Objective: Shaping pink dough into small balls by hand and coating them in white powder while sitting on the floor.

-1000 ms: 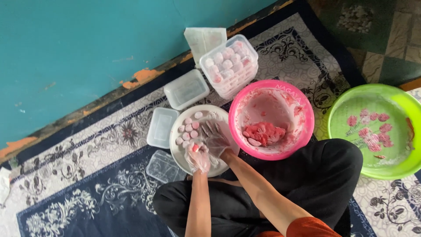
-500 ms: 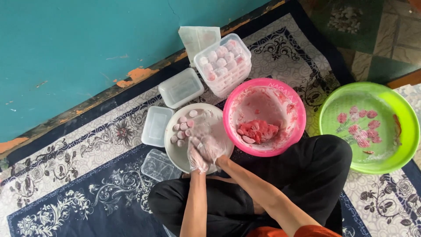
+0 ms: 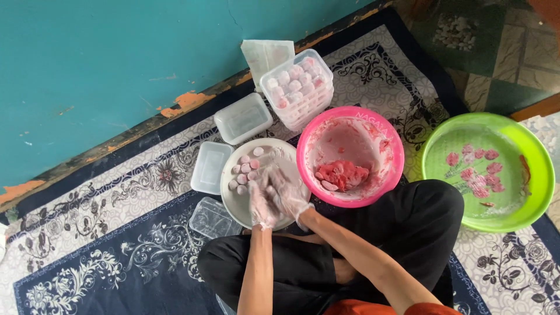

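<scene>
Near the middle of the frame, the left hand (image 3: 261,204) and right hand (image 3: 287,193), both in thin clear gloves, were pressed together palm to palm over the white plate (image 3: 236,201). Whether anything lay between them could not be told; each grip was closed against the other hand, fingers curled.

The plate sat on the rug (image 3: 116,245) just in front of the person's crossed legs. On its upper left part lay a cluster of small pink balls (image 3: 245,170), just beside the hands.

Right of the plate, touching its rim, stood the pink bowl (image 3: 350,156), with a lump of pink dough (image 3: 344,174) and a few pieces at its bottom. At the right edge of the frame lay a green basin (image 3: 489,170) with a flower print inside.

Above the plate, a stack of clear boxes (image 3: 297,88) filled with pale balls stood near the teal wall (image 3: 116,64). Left of the stack sat an empty clear box (image 3: 243,118); a lid (image 3: 211,167) lay left of the plate, and another clear box (image 3: 213,218) lay at the plate's lower left.
</scene>
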